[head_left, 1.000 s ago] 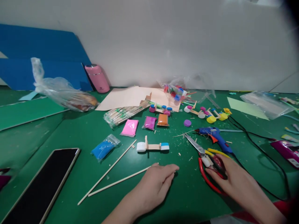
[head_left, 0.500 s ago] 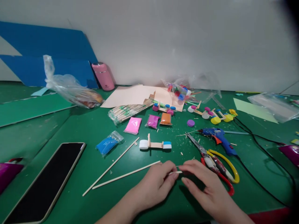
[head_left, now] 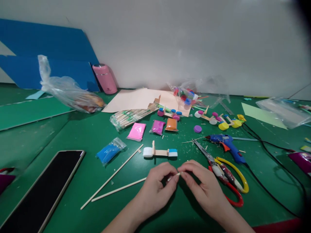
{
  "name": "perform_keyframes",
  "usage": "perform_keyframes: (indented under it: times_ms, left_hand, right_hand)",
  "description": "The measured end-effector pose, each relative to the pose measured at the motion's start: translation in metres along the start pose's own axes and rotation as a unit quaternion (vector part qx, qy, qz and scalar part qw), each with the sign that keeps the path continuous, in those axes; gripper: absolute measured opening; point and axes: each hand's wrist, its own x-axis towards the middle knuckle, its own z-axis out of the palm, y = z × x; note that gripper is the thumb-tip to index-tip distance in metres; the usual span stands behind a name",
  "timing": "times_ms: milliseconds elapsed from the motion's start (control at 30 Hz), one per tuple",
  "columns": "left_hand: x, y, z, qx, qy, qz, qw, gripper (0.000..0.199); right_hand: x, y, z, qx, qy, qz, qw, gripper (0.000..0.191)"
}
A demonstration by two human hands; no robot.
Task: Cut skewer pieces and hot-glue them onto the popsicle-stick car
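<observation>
Near the front of the green table, my left hand (head_left: 159,186) pinches a short pale wooden stick piece (head_left: 178,174). The fingertips of my right hand (head_left: 200,181) close on the other end of that piece. Just beyond my hands stands a small wooden-stick model (head_left: 160,152) with white and blue-topped wheels. One long stick (head_left: 119,189) runs partly behind my left hand, and another long stick (head_left: 111,176) lies at a slant beside it. Scissors (head_left: 220,173) with red and yellow handles rest right of my right hand.
A blue glue gun (head_left: 227,144) with its cable lies at the right. Clay packets, blue (head_left: 111,151), pink (head_left: 136,131), purple and orange, lie past the sticks. A phone (head_left: 43,191) is at the left. Further back are small wheeled models, bagged sticks (head_left: 133,116) and a pink bottle (head_left: 105,78).
My right hand has moved left, and its fingertips have closed on the short stick piece. My left hand has shifted slightly left and covers more of the long stick.
</observation>
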Motion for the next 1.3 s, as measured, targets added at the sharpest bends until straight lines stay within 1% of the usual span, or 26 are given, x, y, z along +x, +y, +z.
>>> perform_keyframes:
  times_ms: [67,133,167,233,300,433,533,633,700,767,900,967,1067,1133,1200,1233,1300]
  left_hand:
    - [0.000,0.000,-0.002,0.000,0.035,-0.006,0.999,0.014]
    - [-0.001,0.000,-0.004,-0.009,0.094,-0.014,0.995,0.014]
    - [-0.001,-0.001,-0.006,-0.018,0.124,-0.014,0.992,0.014]
    - [-0.002,-0.003,-0.008,-0.040,0.170,-0.011,0.985,0.013]
    - [-0.003,-0.006,-0.009,-0.065,0.188,-0.010,0.980,0.014]
    - [-0.003,-0.010,-0.011,-0.102,0.187,-0.018,0.977,0.015]
    - [-0.002,-0.007,-0.010,-0.108,0.173,-0.026,0.979,0.015]
    - [-0.001,-0.003,-0.009,-0.127,0.144,-0.039,0.981,0.014]
    - [0.000,-0.002,-0.008,-0.170,0.131,-0.060,0.975,0.013]
    - [0.002,-0.002,-0.008,-0.239,0.123,-0.093,0.959,0.014]
    - [0.005,-0.003,-0.010,-0.377,0.093,-0.148,0.910,0.017]
    - [0.006,-0.003,-0.011,-0.411,0.081,-0.161,0.893,0.016]
    - [0.006,-0.003,-0.012,-0.432,0.070,-0.169,0.883,0.014]
    - [0.007,-0.003,-0.012,-0.430,0.070,-0.167,0.885,0.014]
    - [0.007,-0.004,-0.011,-0.408,0.070,-0.162,0.896,0.014]
    - [0.007,-0.004,-0.011,-0.381,0.073,-0.156,0.908,0.014]
    - [0.008,-0.003,-0.011,-0.296,0.085,-0.140,0.941,0.015]
  right_hand:
    - [0.003,0.002,-0.002,-0.006,0.033,0.022,0.999,0.014]
    - [0.006,0.003,-0.002,-0.024,0.047,0.046,0.998,0.014]
    - [0.007,0.003,-0.002,-0.036,0.035,0.051,0.997,0.014]
    - [0.009,0.003,0.003,-0.061,-0.012,0.046,0.997,0.013]
    - [0.010,0.001,0.011,-0.094,-0.055,0.028,0.994,0.015]
    - [0.015,-0.002,0.030,-0.201,-0.091,-0.017,0.975,0.016]
    - [0.020,0.000,0.041,-0.269,-0.096,-0.042,0.957,0.013]
    - [0.023,0.003,0.047,-0.287,-0.088,-0.047,0.953,0.015]
    - [0.022,0.005,0.048,-0.290,-0.085,-0.054,0.952,0.015]
    - [0.021,0.006,0.047,-0.288,-0.085,-0.062,0.952,0.014]
    - [0.018,0.008,0.043,-0.285,-0.097,-0.073,0.951,0.010]
    - [0.017,0.009,0.042,-0.289,-0.108,-0.082,0.948,0.010]
    - [0.016,0.011,0.042,-0.302,-0.121,-0.095,0.941,0.013]
    - [0.016,0.011,0.041,-0.311,-0.126,-0.101,0.937,0.014]
    - [0.016,0.010,0.039,-0.320,-0.130,-0.102,0.933,0.014]
    - [0.017,0.009,0.037,-0.324,-0.132,-0.101,0.931,0.013]
    - [0.017,0.007,0.034,-0.333,-0.137,-0.100,0.927,0.011]
